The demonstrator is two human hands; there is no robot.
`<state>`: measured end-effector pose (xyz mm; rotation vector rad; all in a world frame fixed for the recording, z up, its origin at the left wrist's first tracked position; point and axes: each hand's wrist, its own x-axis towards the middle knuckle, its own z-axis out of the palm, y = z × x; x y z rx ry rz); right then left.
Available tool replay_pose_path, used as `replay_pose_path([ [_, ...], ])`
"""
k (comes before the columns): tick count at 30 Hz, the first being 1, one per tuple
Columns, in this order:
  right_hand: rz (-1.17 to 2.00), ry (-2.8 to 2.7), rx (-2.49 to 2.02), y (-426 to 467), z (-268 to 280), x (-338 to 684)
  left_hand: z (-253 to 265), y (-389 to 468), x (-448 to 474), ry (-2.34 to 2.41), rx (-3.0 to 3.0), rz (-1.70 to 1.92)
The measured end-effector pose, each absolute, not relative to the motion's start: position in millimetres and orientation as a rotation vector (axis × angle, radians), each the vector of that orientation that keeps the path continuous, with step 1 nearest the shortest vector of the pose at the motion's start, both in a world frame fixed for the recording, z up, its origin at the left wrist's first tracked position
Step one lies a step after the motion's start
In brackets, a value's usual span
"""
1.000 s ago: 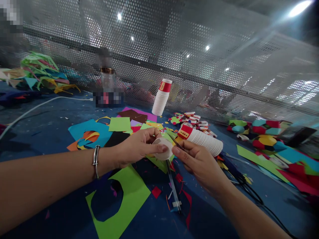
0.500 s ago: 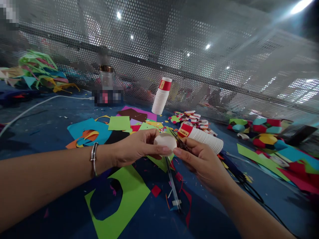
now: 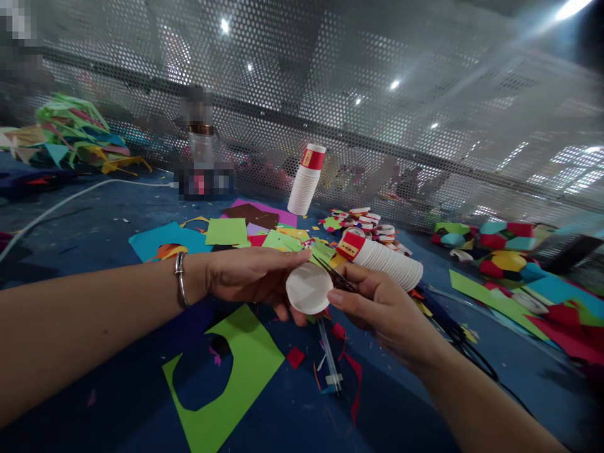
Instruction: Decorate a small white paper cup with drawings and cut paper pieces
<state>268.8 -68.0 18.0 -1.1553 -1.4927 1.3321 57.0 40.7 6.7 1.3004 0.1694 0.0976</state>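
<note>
A shallow white paper cup base (image 3: pixel 309 289), round and pale inside, faces me in the middle of the head view. My left hand (image 3: pixel 257 277) holds it from the left, thumb over the top and fingers behind and below. A pair of dark scissors (image 3: pixel 337 275) sits in my right hand (image 3: pixel 377 308), blades pointing up and left by the cup's upper right rim. My right thumb tip is against or very close to that rim. The scissors' handles are mostly hidden in my right fingers. Below the cup base lies a clear pen-like stick (image 3: pixel 330 358).
Green paper with a cut hole (image 3: pixel 245 371) lies in front. Behind are coloured sheets (image 3: pixel 226 231), a standing cup stack (image 3: pixel 306 182), a lying cup stack (image 3: pixel 391 261) and a pile of cut cup pieces (image 3: pixel 365 220). Black cable (image 3: pixel 472 352) runs at right; perforated metal panel (image 3: pixel 264 94) stands behind.
The cup base has tilted to face me more and dropped slightly. My left thumb has moved from its front face to the top edge. The scissors stay close beside it.
</note>
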Motion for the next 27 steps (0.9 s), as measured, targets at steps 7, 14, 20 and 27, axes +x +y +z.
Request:
replay_pose_path([
  [7, 1.243, -1.485, -1.206, -67, 20, 267, 6, 42, 51, 0.132, 1.240, 0.088],
  [14, 1.085, -1.409, -1.279, -68, 25, 267, 3, 50, 51, 0.132, 1.283, 0.213],
  [20, 1.122, -1.416, -1.267, -69, 24, 269, 1, 53, 54, 0.195, 1.365, 0.360],
  [27, 1.111, -1.517, -1.419, -68, 24, 267, 1, 46, 58, 0.254, 1.614, 0.560],
])
